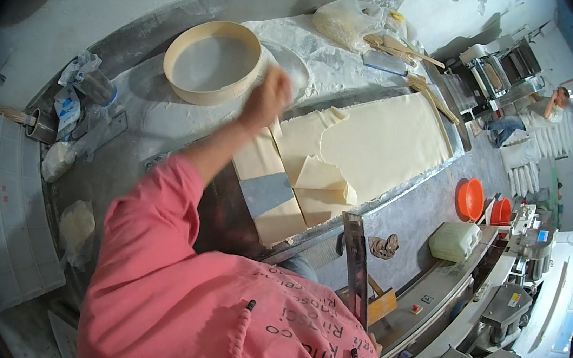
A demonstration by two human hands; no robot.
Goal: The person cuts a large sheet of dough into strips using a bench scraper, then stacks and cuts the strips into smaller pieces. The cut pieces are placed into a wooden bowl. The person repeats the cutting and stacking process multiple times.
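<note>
My left hand (pixel 269 97), blurred by motion, is over the near left corner of a pale dough sheet (pixel 386 142), by a small raised flap. Whether it grips the dough cannot be told. Straight cuts run across the dough's left part, where one piece is folded back (pixel 323 178). A flat grey rectangle (pixel 266 192) lies between two cut dough pieces. Low at the right, my right hand (pixel 376 343) shows only in part beside my shirt, at the lower end of a long, upright metal blade (pixel 356 261). Left of my left hand is a round wooden-rimmed sieve (pixel 212 64).
Flour covers the worktop (pixel 182 114) behind the dough. Plastic bags (pixel 347 21), brushes (pixel 433 97) and a blue-edged scraper (pixel 384 63) lie at its far end. Rightward are orange basins (pixel 469 200), a plastic jerrycan (pixel 454 240) and machines. Another person (pixel 532 117) sits in the background.
</note>
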